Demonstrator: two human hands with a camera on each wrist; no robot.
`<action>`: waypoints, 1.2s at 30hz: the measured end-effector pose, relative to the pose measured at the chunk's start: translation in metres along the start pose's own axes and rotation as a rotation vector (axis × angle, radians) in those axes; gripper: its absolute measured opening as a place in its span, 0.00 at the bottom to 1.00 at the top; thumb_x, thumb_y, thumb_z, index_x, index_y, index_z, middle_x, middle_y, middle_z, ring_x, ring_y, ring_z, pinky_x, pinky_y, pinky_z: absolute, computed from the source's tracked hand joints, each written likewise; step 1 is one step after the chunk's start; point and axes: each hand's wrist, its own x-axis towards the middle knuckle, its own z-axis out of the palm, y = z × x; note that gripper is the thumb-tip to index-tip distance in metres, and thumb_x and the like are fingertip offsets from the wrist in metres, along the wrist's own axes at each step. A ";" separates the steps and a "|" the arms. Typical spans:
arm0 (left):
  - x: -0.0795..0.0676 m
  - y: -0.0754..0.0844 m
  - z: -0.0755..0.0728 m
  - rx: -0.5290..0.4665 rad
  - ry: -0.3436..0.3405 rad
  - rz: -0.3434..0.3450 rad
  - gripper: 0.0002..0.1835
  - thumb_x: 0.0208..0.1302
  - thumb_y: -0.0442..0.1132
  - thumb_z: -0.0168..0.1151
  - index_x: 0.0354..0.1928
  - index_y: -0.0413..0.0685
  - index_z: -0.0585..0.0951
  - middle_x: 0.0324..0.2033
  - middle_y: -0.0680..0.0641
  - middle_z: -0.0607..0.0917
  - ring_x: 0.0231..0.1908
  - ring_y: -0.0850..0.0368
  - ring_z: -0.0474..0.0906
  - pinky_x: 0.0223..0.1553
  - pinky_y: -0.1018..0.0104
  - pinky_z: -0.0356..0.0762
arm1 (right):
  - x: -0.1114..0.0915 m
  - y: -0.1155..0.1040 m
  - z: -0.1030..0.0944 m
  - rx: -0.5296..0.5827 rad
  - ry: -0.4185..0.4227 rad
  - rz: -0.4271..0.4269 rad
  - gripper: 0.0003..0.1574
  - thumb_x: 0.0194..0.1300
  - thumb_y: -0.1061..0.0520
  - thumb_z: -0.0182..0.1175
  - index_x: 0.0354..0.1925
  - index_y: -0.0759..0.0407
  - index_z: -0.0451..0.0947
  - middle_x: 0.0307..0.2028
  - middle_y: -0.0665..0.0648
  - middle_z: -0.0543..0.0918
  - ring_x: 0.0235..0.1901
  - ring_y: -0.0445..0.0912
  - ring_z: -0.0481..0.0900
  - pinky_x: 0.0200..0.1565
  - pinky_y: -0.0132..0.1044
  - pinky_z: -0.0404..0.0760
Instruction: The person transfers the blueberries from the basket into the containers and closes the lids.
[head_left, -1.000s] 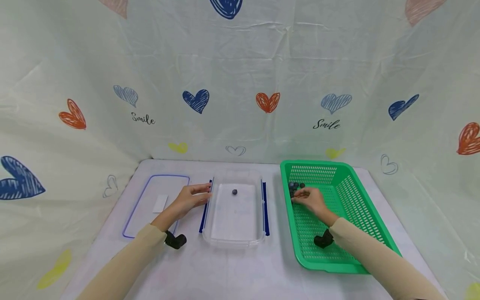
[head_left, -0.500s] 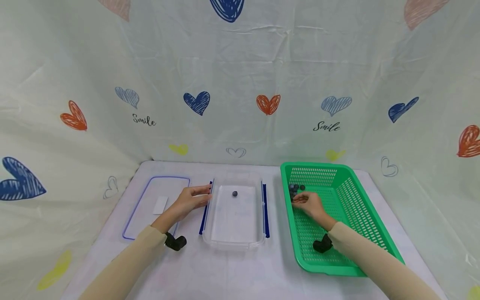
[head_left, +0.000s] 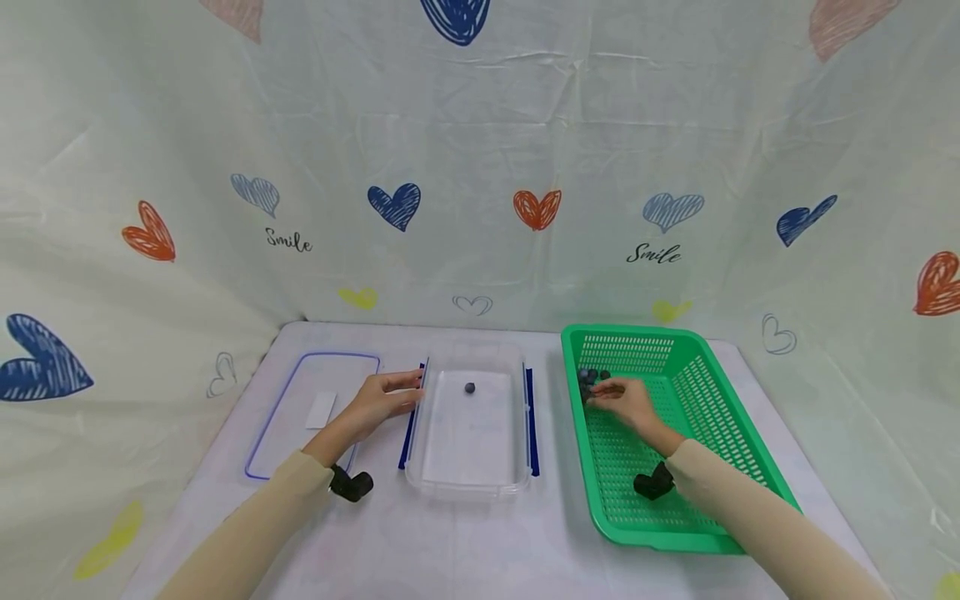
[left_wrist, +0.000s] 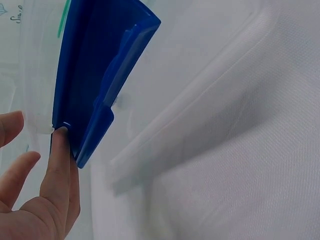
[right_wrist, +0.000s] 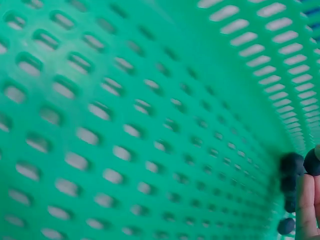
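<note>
The basket [head_left: 675,408] is green, berries [right_wrist: 292,164] blue-black, curtain [head_left: 468,137] heart-printed.

On the table [head_left: 480,554], the container [head_left: 471,442] has the lid [head_left: 315,375] at nine o'clock and the basket [head_left: 681,400] at three. One berry [head_left: 470,388] sits in the container toward twelve; other berries [head_left: 592,375] lie in the basket around ten, the right hand [head_left: 627,402] at their four.
</note>
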 end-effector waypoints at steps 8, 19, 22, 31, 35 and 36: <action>0.001 -0.001 0.000 -0.002 0.001 0.001 0.28 0.68 0.31 0.64 0.68 0.35 0.72 0.63 0.32 0.73 0.55 0.48 0.79 0.54 0.62 0.81 | 0.001 -0.012 -0.022 0.012 0.025 0.008 0.19 0.64 0.62 0.69 0.49 0.75 0.81 0.47 0.70 0.84 0.41 0.44 0.85 0.48 0.53 0.85; 0.001 -0.003 0.001 0.000 -0.006 0.003 0.28 0.68 0.33 0.65 0.68 0.35 0.71 0.63 0.31 0.73 0.56 0.45 0.78 0.54 0.63 0.81 | 0.006 -0.043 -0.043 0.004 0.085 0.013 0.21 0.65 0.56 0.69 0.50 0.71 0.82 0.45 0.64 0.86 0.38 0.33 0.82 0.49 0.40 0.85; 0.002 -0.002 0.000 0.005 0.000 0.001 0.28 0.68 0.33 0.65 0.68 0.36 0.71 0.63 0.32 0.73 0.56 0.47 0.79 0.54 0.63 0.81 | 0.010 -0.054 -0.049 0.032 0.103 -0.010 0.23 0.65 0.56 0.69 0.51 0.73 0.81 0.45 0.62 0.86 0.38 0.33 0.82 0.47 0.33 0.84; 0.003 -0.002 -0.001 0.013 0.006 -0.003 0.28 0.68 0.33 0.65 0.68 0.37 0.72 0.63 0.32 0.73 0.56 0.48 0.79 0.54 0.63 0.81 | 0.014 -0.078 -0.061 0.089 0.108 0.015 0.24 0.67 0.58 0.67 0.54 0.75 0.78 0.42 0.53 0.86 0.39 0.35 0.82 0.43 0.23 0.81; 0.002 -0.001 0.000 0.006 0.006 -0.001 0.28 0.68 0.32 0.65 0.68 0.36 0.72 0.63 0.32 0.73 0.56 0.48 0.78 0.54 0.63 0.81 | 0.012 -0.095 -0.064 0.093 0.095 0.011 0.24 0.68 0.59 0.66 0.55 0.76 0.77 0.43 0.53 0.85 0.39 0.36 0.81 0.43 0.24 0.81; 0.002 -0.001 0.000 0.005 0.006 -0.002 0.28 0.68 0.32 0.65 0.68 0.36 0.72 0.63 0.32 0.73 0.56 0.48 0.78 0.54 0.63 0.81 | 0.013 -0.097 -0.065 0.087 0.092 0.009 0.25 0.68 0.58 0.66 0.55 0.75 0.77 0.43 0.52 0.85 0.39 0.36 0.81 0.43 0.24 0.81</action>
